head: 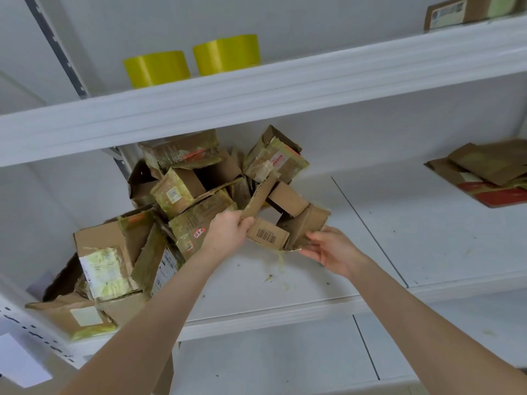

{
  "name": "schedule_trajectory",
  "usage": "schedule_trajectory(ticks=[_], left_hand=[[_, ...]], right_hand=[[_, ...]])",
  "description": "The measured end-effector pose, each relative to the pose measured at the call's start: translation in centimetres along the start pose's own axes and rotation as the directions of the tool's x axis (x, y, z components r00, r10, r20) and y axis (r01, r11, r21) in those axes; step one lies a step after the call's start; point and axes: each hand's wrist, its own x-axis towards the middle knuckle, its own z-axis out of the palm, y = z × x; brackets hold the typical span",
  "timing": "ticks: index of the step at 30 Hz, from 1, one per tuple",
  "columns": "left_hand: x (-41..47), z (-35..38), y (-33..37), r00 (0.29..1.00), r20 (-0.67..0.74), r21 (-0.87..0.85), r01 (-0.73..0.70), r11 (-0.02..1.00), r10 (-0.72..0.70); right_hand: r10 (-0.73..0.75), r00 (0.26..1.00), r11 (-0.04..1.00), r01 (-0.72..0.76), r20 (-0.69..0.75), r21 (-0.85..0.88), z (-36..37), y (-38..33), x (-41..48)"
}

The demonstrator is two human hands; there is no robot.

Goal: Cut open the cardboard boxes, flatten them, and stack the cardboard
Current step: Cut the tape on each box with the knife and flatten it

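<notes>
two hands on one opened box (268,235), just in front of the pile (134,240) on the shelf (256,292): left hand (228,230) grips a raised flap, right hand (330,250) pinches the lower edge. best pulled apart evenly along the creases, so it drops flat for the stack (490,172) at far right.

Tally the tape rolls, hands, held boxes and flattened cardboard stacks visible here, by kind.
Yellow tape rolls: 2
Hands: 2, left hand and right hand
Torn-open brown cardboard box, held by both: 1
Stack of flattened brown cardboard: 1
Total: 6
</notes>
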Motion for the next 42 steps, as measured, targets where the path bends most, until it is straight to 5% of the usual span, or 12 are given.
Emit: schedule_trajectory(ticks=[4, 9, 13, 17, 20, 24, 31, 35, 37, 40, 42], left_hand=[[-0.1, 0.3, -0.2, 0.994, -0.044, -0.163, 0.089, 0.983, -0.097], [-0.9, 1.4, 0.3, 0.963, -0.243, 0.166, -0.076, 0.983, 0.116], [-1.1, 1.5, 0.5, 0.969, -0.107, 0.553, -0.127, 0.823, 0.222], [-2.1, 3.1, 1.7, 0.954, -0.019, 0.608, -0.226, 0.761, 0.298], [-1.8, 3.2, 1.3, 0.955, -0.047, 0.540, -0.221, 0.812, 0.292], [-2.0, 3.2, 0.4, 0.964, -0.137, 0.402, -0.156, 0.902, 0.228], [-2.1, 4.0, 1.6, 0.915, -0.155, 0.461, -0.266, 0.847, 0.372], [-2.0, 3.4, 0.8, 0.906, -0.224, 0.386, -0.257, 0.886, 0.360], [-1.9, 3.0, 0.4, 0.892, -0.312, 0.235, -0.262, 0.936, 0.328], [-1.4, 3.3, -0.2, 0.921, -0.351, -0.001, -0.178, 0.984, 0.167], [-1.2, 3.7, -0.1, 0.953, -0.300, -0.210, -0.028, 0.977, -0.038]], right_hand=[[-0.037, 0.999, 0.977, 0.040, -0.020, 0.210, 1.0, 0.7, 0.0], [-0.231, 0.914, 0.940, 0.121, -0.333, -0.319, 2.5, 0.8, 0.3], [-0.571, 0.779, 0.406, -0.008, -0.260, -0.914, 2.7, -0.3, 0.0], [-0.512, 0.846, -0.018, -0.186, -0.151, -0.982, 3.4, 0.1, 0.5], [-0.550, 0.832, -0.142, -0.182, -0.075, -0.973, 2.5, 0.0, 0.5], [-0.555, 0.826, -0.072, -0.169, -0.101, -0.983, 1.7, -0.2, 0.5], [-0.573, 0.804, -0.086, -0.253, -0.160, -0.964, 3.5, 0.4, 1.6], [-0.539, 0.842, -0.072, -0.086, -0.034, -0.994, 2.8, 0.0, 1.2], [-0.557, 0.830, 0.091, 0.019, -0.035, -0.996, 2.5, 0.0, 1.0], [-0.504, 0.849, 0.508, 0.145, -0.157, -0.849, 1.9, -0.5, 0.6], [-0.486, 0.858, 0.591, 0.185, -0.164, -0.785, 1.9, -0.5, 0.2]])
